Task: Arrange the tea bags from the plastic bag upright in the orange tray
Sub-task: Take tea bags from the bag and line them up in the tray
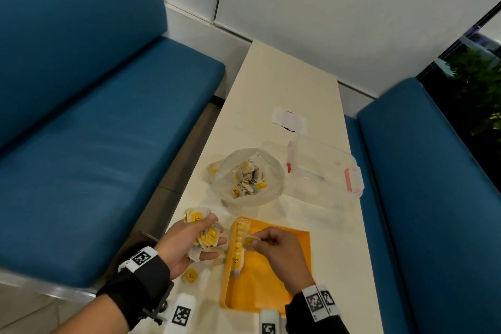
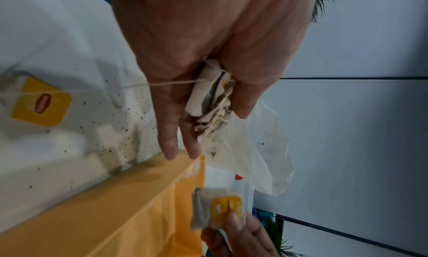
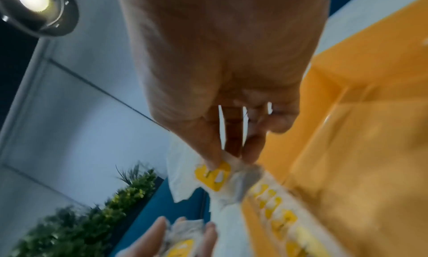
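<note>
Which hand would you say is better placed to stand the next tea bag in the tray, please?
Probably the right hand: it already pinches one tea bag over the orange tray, beside the row. The left hand holds a bundle outside it.

Café booth: blue benches (image 1: 108, 130), table (image 1: 284, 95)

Dim, bluish indoor light; a ceiling lamp (image 3: 32, 0) glares, wrist views blur, perhaps from motion.
</note>
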